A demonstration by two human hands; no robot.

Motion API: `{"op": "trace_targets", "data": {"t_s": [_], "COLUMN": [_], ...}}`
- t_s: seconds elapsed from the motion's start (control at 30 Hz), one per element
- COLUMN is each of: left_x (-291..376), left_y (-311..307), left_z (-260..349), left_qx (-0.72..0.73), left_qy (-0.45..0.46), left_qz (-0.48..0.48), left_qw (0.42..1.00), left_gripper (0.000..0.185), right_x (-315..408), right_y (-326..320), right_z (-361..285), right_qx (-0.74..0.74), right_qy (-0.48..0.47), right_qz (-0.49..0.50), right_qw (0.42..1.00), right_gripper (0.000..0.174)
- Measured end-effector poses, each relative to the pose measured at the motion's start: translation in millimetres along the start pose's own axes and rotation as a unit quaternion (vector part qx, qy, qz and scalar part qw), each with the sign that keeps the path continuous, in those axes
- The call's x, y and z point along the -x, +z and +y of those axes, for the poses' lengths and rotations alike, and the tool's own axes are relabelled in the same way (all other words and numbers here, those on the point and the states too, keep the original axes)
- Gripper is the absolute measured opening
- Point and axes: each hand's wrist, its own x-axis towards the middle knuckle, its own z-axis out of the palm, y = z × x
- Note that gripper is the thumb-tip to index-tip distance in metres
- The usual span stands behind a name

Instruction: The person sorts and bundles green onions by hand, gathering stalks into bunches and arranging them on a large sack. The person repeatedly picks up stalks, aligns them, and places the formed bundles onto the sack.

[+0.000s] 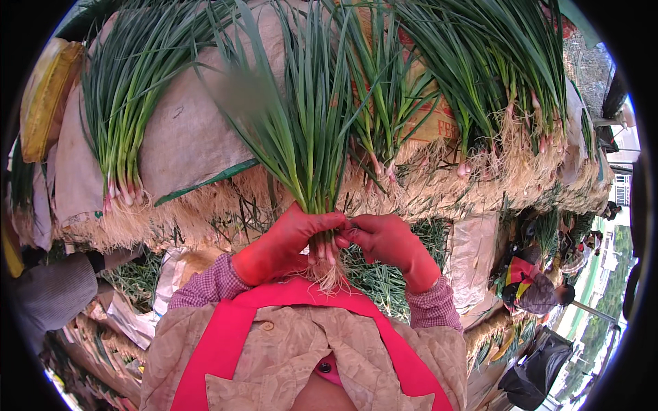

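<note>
My left hand [288, 239], in a red rubber glove, is closed around a bunch of spring onions [313, 169] near its pale lower stems. The green leaves point away from me, and the stringy roots [327, 272] hang just in front of my chest. My right hand [388, 244], gloved the same way, meets the left at the side of the bunch. Its thumb and forefinger are pinched together at the stems; whether a thin leaf or root lies between them is too small to tell.
Loose spring onions [123, 144] lie at left on a pale woven sack [200, 118], more [493, 92] at right. Stacked bunches show their roots [514, 180] along the front edge. Leaf scraps [380, 282] lie below. A person's sleeve [56, 290] is at left; another person [529, 287] is at right.
</note>
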Motion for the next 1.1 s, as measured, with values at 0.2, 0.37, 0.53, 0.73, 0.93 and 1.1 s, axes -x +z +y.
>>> {"op": "trace_targets", "data": {"t_s": [0.2, 0.37, 0.53, 0.73, 0.93, 1.1], "left_x": [10.6, 10.8, 14.0, 7.3, 8.4, 4.9], "left_y": [-6.4, -9.7, -2.6, -22.0, -23.3, -17.2], "left_z": [7.3, 11.6, 16.9, 5.3, 5.5, -1.2], "left_qx": [-0.029, -0.019, -0.008, 0.020, -0.013, -0.055], "left_qy": [-0.024, -0.051, -0.007, 0.022, 0.004, 0.029], "left_qz": [-0.008, -0.012, 0.011, 0.050, 0.051, 0.088], "left_qw": [0.999, 0.998, 1.000, 0.998, 0.999, 0.994], "left_gripper": [0.021, 0.024, 0.026, 0.028, 0.022, 0.018], "right_x": [-13.5, -18.2, -58.2, -56.9, -24.8, -63.0], "right_y": [-25.2, -7.3, 42.7, 69.6, 0.6, 19.0], "right_z": [43.5, 14.0, -22.3, -1.4, 15.4, -18.4], "right_qx": [-0.160, -0.332, -0.473, -0.554, -0.548, -0.424], "right_qy": [0.070, -0.116, -0.095, -0.169, -0.270, -0.070], "right_qz": [0.231, 0.274, 0.148, 0.286, 0.389, 0.234], "right_qw": [0.957, 0.895, 0.863, 0.763, 0.690, 0.872], "right_gripper": [0.036, 0.050, 0.031, 0.021, 0.018, 0.029]}}
